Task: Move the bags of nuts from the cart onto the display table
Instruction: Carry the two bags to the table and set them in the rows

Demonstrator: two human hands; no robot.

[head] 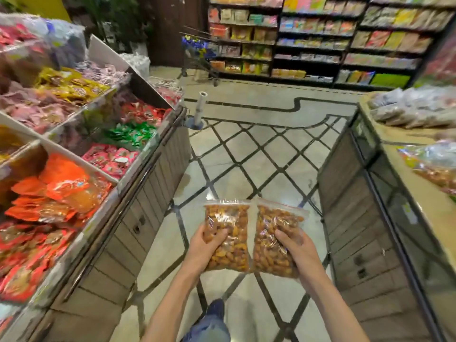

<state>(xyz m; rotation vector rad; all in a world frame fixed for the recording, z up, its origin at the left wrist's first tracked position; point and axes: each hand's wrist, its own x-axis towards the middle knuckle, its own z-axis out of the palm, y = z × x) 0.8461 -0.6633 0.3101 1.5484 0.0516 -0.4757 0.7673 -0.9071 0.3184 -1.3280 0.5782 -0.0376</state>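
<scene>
— Nearest the lens? 
— Left hand (201, 245) gripping one bag of nuts (228, 234); right hand (297, 246) gripping a second bag (275, 236). 
— Where exactly? 
— Side by side, touching, above the tiled floor (259, 154), between display table (404, 169) and snack bins (74, 134). 
— Farther off? 
— Cart (199, 58) by shelves (320, 38).

Open tiled aisle (259, 154) lies ahead of me. Candy bins (81, 134) wall my left; the display table (404, 154) crowds my right.
</scene>
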